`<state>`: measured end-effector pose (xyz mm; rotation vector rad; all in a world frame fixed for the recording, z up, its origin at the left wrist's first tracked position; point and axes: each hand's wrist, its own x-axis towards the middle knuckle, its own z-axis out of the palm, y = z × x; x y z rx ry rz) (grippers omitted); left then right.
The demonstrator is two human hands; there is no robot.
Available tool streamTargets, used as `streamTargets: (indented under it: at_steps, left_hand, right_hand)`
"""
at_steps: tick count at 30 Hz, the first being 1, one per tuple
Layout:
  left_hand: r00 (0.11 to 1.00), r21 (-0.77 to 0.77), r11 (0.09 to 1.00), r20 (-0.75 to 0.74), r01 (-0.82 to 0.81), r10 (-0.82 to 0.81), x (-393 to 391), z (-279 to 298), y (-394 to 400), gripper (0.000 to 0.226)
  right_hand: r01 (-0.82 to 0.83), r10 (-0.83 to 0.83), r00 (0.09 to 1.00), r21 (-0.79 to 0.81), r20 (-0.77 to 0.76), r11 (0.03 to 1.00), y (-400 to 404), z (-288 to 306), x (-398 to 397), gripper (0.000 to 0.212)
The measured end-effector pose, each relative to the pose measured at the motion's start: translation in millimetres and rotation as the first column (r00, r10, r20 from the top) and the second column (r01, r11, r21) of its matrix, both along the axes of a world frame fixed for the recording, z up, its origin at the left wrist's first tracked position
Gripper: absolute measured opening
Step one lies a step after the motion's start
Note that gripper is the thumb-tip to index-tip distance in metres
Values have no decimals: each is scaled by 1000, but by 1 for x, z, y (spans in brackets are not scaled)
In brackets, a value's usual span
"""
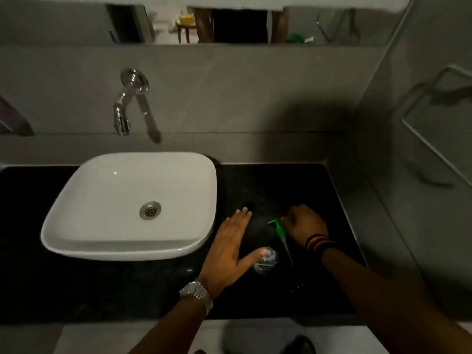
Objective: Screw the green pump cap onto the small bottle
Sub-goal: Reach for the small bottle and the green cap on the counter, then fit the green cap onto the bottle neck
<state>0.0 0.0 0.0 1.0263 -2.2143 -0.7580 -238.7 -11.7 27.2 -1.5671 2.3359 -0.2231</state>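
A small clear bottle point(267, 261) with a green label stands on the black counter point(281, 190), its neck uncapped. My left hand point(231, 247) lies flat beside it, fingers spread, and the thumb tip touches the bottle's top. The green pump cap point(278, 229) lies on the counter just beyond the bottle, its thin dip tube pointing toward me. My right hand point(305, 224) is curled over the counter right of the cap, its fingertips touching the pump head. Whether those fingers pinch the cap is hard to tell in the dim light.
A white vessel sink point(84, 200) sits at the left of the counter, under a chrome wall tap point(127, 108). A grey tiled wall closes the right side. A mirror edge point(229, 26) runs along the top. The counter's front edge lies near my forearms.
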Motion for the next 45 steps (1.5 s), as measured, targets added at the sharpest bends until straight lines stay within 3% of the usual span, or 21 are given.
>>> streamTargets:
  at_steps: [3,6,12,16,19,21,23,25,28,32,38,41,45]
  left_hand:
    - [997,147,989,81,-20,8,-5,-23,9,98]
    - [992,176,984,121,6,-27,-15,-32,12,96]
    - [998,252,968,56,-7,-7,-31,-31,3,56]
    - [998,288,958,62,-5,-14,-28,-31,0,54]
    - [999,301,954,49,-16,1,-27,-33,2,58]
    - [999,303,953,35,-23,13,-27,-33,2,58]
    - [999,299,954,36,-28,18,-27,-32,3,54]
    - [999,294,955,37,-36,26,-26,-34,4,50]
    - [999,276,960,24,-48,44,-26,-35,5,57]
    - [999,256,966,11,-46,44,-25,-34,6,56]
    - [997,240,968,36,-77,71,-27,-35,10,58]
    - [996,249,964,28,-89,84,-27,-34,14,58]
    - [994,285,953,-9,-102,109,-28,-34,18,50]
  right_hand:
    - [121,-138,986,161,98,980,1,-23,-3,45]
    - [188,-212,971,188,114,964,-6,-32,7,45]
    - [148,-134,989,301,-66,942,-35,-36,17,50]
    - [118,-110,993,322,-42,939,-34,-21,12,49]
    - [115,-143,972,152,186,982,-21,5,4,35]
    - [171,-124,938,-123,324,977,0,27,1,31]
    - [240,-50,884,-358,466,902,29,50,4,21]
    - [299,64,784,-467,617,832,57,67,9,17]
    - [307,180,750,-575,637,758,76,74,22,17]
    - [290,203,771,-617,603,731,74,65,33,16]
    - [190,212,768,-532,604,825,83,28,39,17]
    - [95,179,838,-461,515,883,88,2,42,15]
    - [26,209,856,-444,472,895,93,-16,45,30]
